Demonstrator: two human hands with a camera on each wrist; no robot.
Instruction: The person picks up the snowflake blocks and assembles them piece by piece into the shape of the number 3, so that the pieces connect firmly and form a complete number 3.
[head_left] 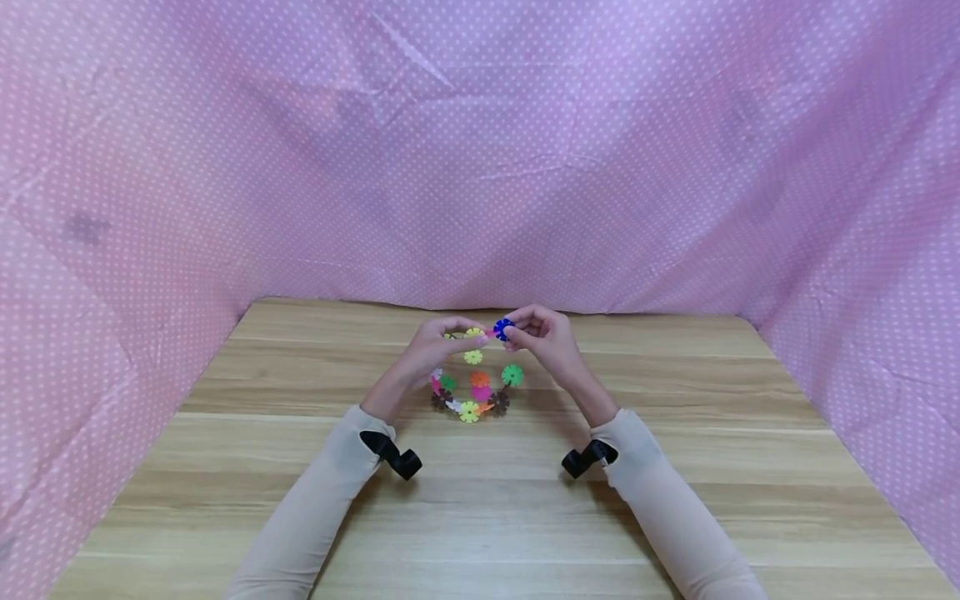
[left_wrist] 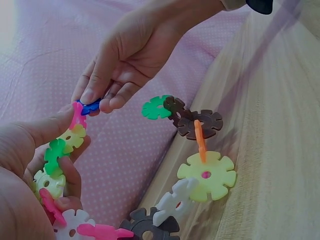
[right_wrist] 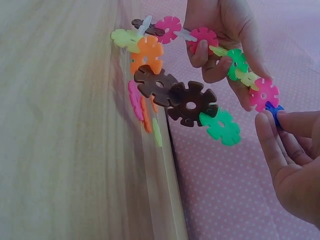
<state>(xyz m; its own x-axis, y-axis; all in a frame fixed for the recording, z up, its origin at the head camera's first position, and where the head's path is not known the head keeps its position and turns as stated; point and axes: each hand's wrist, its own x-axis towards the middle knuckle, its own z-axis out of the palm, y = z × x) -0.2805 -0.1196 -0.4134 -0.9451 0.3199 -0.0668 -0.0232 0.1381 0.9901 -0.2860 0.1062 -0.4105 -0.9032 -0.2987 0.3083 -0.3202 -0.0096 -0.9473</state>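
Observation:
A curved chain of interlocking snowflake discs, with a yellow disc [head_left: 469, 412] at its near bend, hangs from my left hand [head_left: 429, 352]. The left thumb and fingers grip its upper stretch near a pink disc [right_wrist: 264, 94]. My right hand [head_left: 553, 343] pinches a blue disc [head_left: 503, 330] between thumb and fingertips. In the left wrist view, the blue disc's edge meets the pink disc. The chain's other end carries brown discs [right_wrist: 192, 105] and a green disc [right_wrist: 220, 127], curving free of both hands. Fingers partly cover the discs in the left grip.
On the wooden table [head_left: 495, 517], an orange disc [head_left: 479, 379], a pink disc [head_left: 481, 393] and a yellow disc [head_left: 472, 357] lie within the chain's curve. Pink dotted cloth [head_left: 480, 167] hangs behind the table and along its sides.

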